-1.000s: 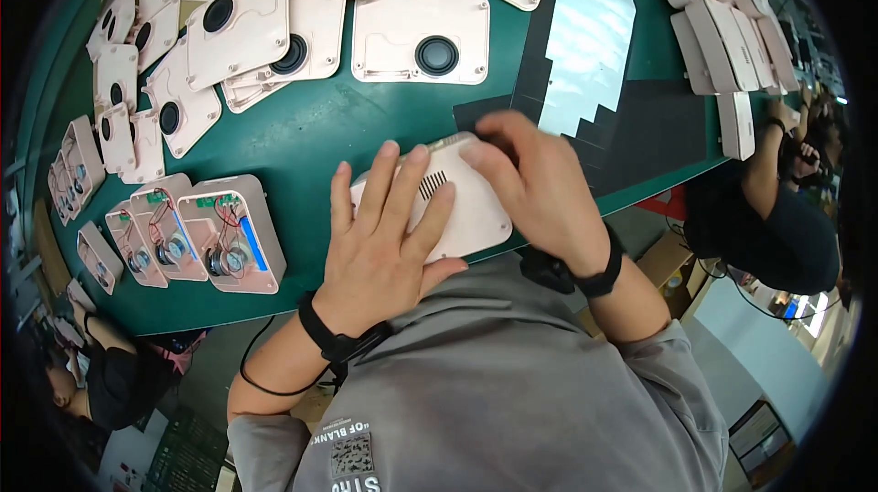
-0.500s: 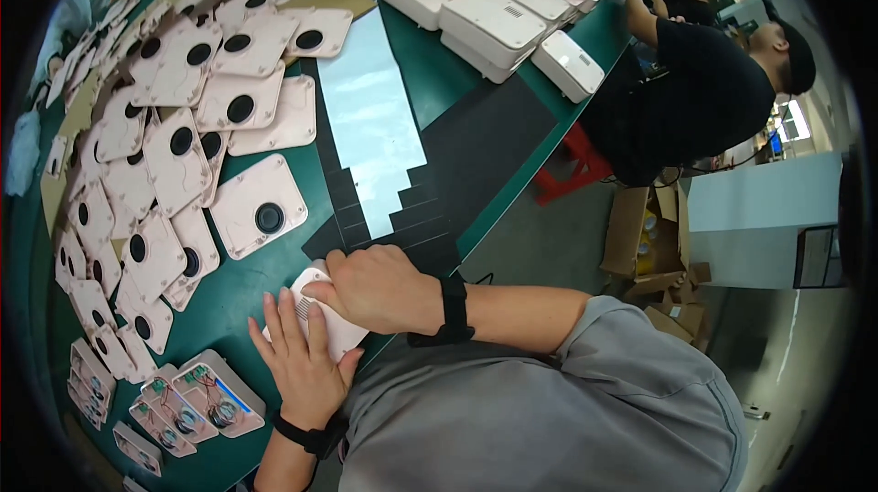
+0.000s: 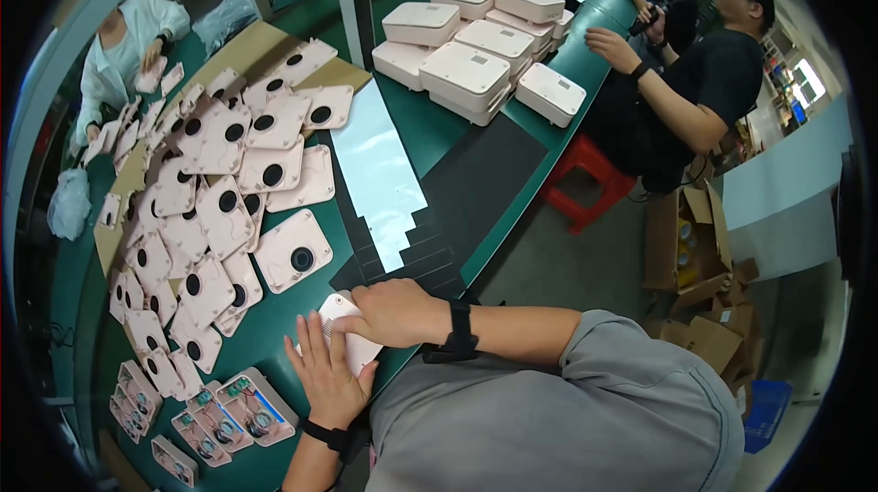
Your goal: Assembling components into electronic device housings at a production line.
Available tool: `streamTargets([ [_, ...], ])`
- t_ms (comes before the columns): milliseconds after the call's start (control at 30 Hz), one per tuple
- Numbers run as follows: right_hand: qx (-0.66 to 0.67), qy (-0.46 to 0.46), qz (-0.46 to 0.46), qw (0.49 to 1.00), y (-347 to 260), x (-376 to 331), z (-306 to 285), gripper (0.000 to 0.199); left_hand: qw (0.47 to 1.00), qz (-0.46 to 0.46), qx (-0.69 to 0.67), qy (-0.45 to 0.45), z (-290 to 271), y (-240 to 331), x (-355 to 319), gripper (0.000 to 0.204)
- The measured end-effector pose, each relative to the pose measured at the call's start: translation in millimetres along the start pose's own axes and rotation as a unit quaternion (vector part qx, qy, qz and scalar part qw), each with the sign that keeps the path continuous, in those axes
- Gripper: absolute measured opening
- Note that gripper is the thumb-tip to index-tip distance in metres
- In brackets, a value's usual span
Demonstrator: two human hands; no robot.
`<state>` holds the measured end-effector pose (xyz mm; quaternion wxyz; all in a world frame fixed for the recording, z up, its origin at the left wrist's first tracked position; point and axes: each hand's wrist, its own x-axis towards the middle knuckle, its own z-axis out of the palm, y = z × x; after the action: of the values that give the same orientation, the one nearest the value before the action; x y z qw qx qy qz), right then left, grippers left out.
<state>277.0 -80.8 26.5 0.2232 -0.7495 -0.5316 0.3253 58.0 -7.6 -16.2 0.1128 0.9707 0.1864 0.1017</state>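
Note:
A pale pink plastic casing point(image 3: 335, 305) with slotted holes and a corner screw hole lies near the table's front edge, partly covered by my hands. My left hand point(image 3: 327, 382) spans its near left end, fingers stretched across the face and thumb at the near side. From the right, my right hand point(image 3: 395, 314) curls over its far right edge, with the thumb side pressed on the face. Its other fingertips are hidden. Just beyond lies a pink panel point(image 3: 282, 252) with a round black ring.
Many similar panels point(image 3: 224, 218) lie heaped on cardboard at left. Open casings point(image 3: 261, 410) with wiring stand at near left. Closed pink boxes point(image 3: 462, 80) are stacked at the back. A light blue sheet point(image 3: 380, 163) lies on black mats point(image 3: 485, 172). Co-workers sit at right and far left.
My view has shifted, so the table's things appear lower and further right, and more of the far side shows. Both hands stay on the casing, with little change in their grip.

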Motion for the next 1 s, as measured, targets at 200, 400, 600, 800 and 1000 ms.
streamTargets([
  [200, 0.096, -0.007, -0.033, 0.995, 28, -17, -7, 0.061, 0.998, 0.011, 0.058, 0.002, -14, 10, 10, 0.082],
  [400, 0.342, 0.143, 0.133, 0.919, 105, -69, -75, 0.046, 0.995, -0.005, -0.047, 0.085, -33, 56, 42, 0.076],
  [600, 0.395, 0.412, 0.240, 0.785, 245, -91, -148, 0.056, 0.992, -0.032, -0.121, 0.032, -30, 41, 25, 0.068],
  [800, 0.389, 0.487, 0.291, 0.726, 369, -68, -220, 0.058, 0.984, -0.089, -0.052, 0.145, -46, 21, -29, 0.061],
  [1000, 0.414, 0.480, 0.269, 0.725, 471, -91, -301, 0.092, 0.913, -0.279, 0.107, 0.277, -62, -2, -67, 0.051],
])
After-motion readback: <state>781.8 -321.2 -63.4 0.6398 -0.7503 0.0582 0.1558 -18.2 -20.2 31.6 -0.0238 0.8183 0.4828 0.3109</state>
